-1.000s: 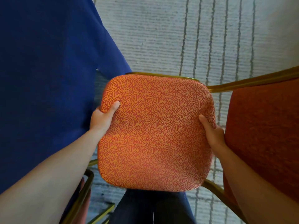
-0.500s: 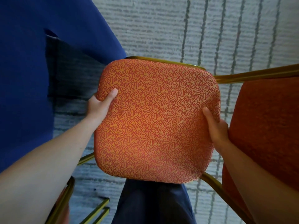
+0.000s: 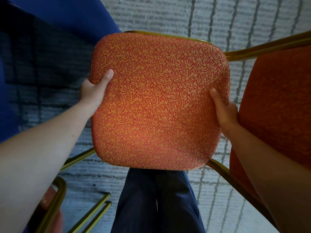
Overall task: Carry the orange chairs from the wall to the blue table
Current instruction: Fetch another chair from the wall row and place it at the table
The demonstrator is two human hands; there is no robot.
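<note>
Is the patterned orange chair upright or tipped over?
Upright: its patterned seat faces up toward the camera, left hand and right hand gripping opposite side edges. Whether it rests on the carpet cannot be told.

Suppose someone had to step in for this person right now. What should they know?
The left hand grips the left edge of the chair seat, thumb on top. The right hand grips the right edge the same way.
The chair is in front of the person's legs, with the table close at upper left and a second chair just to the right.
Done: this chair is at the table.
Left: set it in place. Its feet are hidden, and the wall is out of view.
</note>
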